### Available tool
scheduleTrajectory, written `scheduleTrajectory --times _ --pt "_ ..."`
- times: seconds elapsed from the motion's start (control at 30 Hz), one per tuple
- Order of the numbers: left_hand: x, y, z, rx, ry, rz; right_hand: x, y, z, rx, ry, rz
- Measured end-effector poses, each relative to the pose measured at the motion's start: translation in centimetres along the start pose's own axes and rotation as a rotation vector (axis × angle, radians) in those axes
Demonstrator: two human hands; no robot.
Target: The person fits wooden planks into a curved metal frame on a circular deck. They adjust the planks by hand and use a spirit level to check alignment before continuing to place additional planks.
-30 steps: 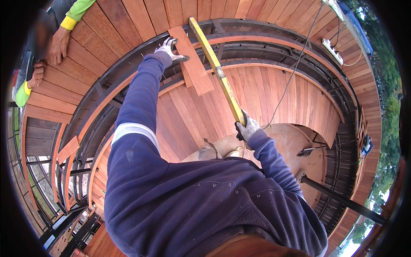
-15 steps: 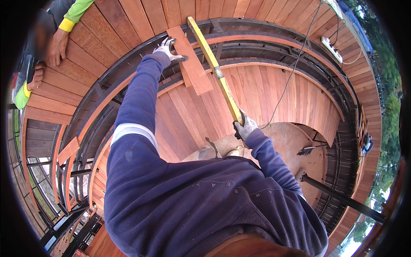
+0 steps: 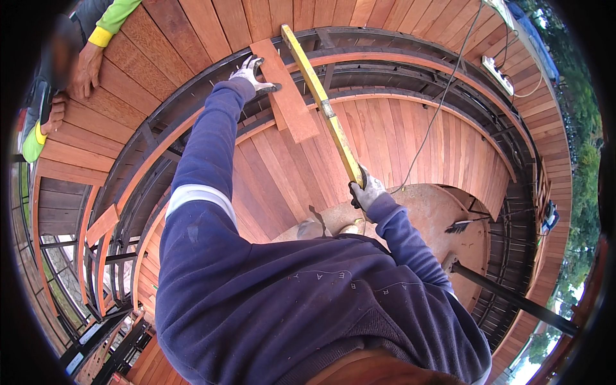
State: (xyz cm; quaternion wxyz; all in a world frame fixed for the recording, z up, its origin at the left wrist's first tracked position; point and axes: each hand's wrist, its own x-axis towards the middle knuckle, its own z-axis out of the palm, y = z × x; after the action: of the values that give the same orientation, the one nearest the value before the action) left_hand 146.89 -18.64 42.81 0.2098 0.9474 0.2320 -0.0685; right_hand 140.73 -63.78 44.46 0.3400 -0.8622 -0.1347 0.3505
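My left hand (image 3: 255, 77), in a white and dark glove, grips the left edge of a reddish plank (image 3: 292, 102) lying across the dark metal frame (image 3: 378, 40), its thumb on the plank's face. A yellow spirit level (image 3: 310, 72) lies just right of the plank, across the curved rails and pointing toward me. My right hand (image 3: 364, 187), gloved, is closed round its near end.
Another person's bare hands (image 3: 86, 72) rest on the upper deck (image 3: 154, 45) at top left. A white power strip (image 3: 497, 76) and a hanging cable (image 3: 443, 99) are at right. Curved slatted steps (image 3: 398, 128) lie below the frame. A dark post (image 3: 513, 295) slants at lower right.
Compared with a second ago, the level, the plank and my hands appear very slightly left in the picture. My grip looks the same.
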Motion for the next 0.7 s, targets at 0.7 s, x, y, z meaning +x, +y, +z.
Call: scheduleTrajectory --times 0.7 --pt "0.0 -0.3 0.2 -0.019 0.016 0.021 -0.6 -1.1 -0.3 -0.062 0.006 -0.001"
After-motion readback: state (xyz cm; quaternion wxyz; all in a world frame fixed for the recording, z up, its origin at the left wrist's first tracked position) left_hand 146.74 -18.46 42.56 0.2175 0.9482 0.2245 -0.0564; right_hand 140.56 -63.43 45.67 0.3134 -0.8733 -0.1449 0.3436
